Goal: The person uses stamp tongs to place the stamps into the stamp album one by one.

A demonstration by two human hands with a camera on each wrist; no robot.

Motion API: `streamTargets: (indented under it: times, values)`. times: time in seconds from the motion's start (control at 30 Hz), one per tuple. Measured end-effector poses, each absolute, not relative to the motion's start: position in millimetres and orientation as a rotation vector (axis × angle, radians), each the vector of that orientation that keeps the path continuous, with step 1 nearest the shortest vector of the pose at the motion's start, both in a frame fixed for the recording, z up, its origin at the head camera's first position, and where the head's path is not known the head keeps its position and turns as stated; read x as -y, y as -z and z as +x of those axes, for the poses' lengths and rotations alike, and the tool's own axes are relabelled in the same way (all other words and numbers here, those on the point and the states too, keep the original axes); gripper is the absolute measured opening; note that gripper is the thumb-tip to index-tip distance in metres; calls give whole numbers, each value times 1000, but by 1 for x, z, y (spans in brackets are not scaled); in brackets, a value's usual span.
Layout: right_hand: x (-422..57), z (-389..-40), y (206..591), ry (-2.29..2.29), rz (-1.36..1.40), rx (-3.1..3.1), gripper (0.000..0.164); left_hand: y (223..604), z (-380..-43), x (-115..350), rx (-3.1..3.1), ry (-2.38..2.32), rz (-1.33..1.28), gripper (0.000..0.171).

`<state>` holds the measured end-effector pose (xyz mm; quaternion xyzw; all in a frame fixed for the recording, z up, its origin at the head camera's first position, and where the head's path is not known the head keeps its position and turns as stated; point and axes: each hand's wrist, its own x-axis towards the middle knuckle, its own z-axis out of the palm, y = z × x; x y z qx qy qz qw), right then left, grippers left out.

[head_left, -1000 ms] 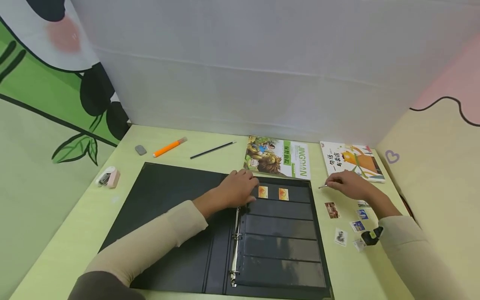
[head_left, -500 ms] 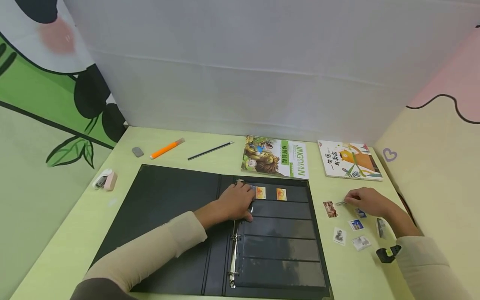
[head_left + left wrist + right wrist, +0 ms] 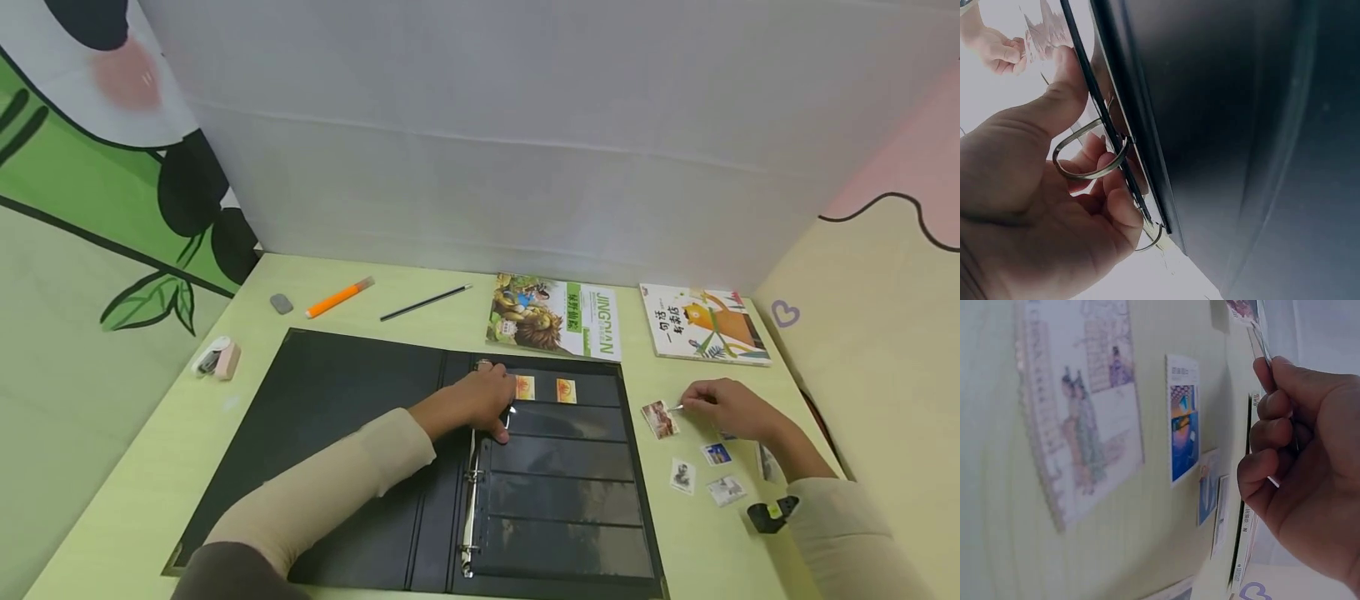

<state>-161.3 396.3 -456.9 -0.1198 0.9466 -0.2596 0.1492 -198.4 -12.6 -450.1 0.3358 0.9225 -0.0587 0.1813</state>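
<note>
A black stamp album (image 3: 360,375) lies spread on the table, with ring-bound pocket pages at its right half. Two orange stamps (image 3: 566,391) sit in the top pocket strip. My left hand (image 3: 480,400) rests on the page beside the metal rings (image 3: 1091,172), thumb and fingers touching it. My right hand (image 3: 731,408) pinches slim metal tweezers (image 3: 1264,340). The tweezer tips meet the edge of a reddish-brown stamp (image 3: 660,419), which looks slightly raised. Several loose stamps (image 3: 716,453) lie below that hand, some partly hidden by the wrist.
Two picture books (image 3: 555,317) lie along the back. Further left are a pencil-like rod (image 3: 426,302), an orange marker (image 3: 340,297), a grey eraser (image 3: 281,303) and a small pink-and-white object (image 3: 217,358). A white screen (image 3: 450,183) stands behind the table.
My right hand has come down from beside the right book to the reddish-brown stamp, and the tweezers now meet it. My left hand has shifted slightly toward me on the page.
</note>
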Motion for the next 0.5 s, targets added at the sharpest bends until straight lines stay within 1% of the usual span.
streamTargets:
  times: [0.13, 0.2, 0.37, 0.5]
  values:
    - [-395, -162, 455, 823, -299, -2752, 24, 449, -200, 12, -2560, 137, 928, 70]
    - [-393, -163, 455, 857, -276, -2773, 26, 449, -200, 12, -2553, 118, 931, 68]
    - [-382, -167, 456, 871, -261, -2830, 32, 447, -196, 11, -2539, -11, 923, 54]
    - [-367, -172, 454, 867, -257, -2854, 34, 446, -194, 9, -2526, -103, 883, 53]
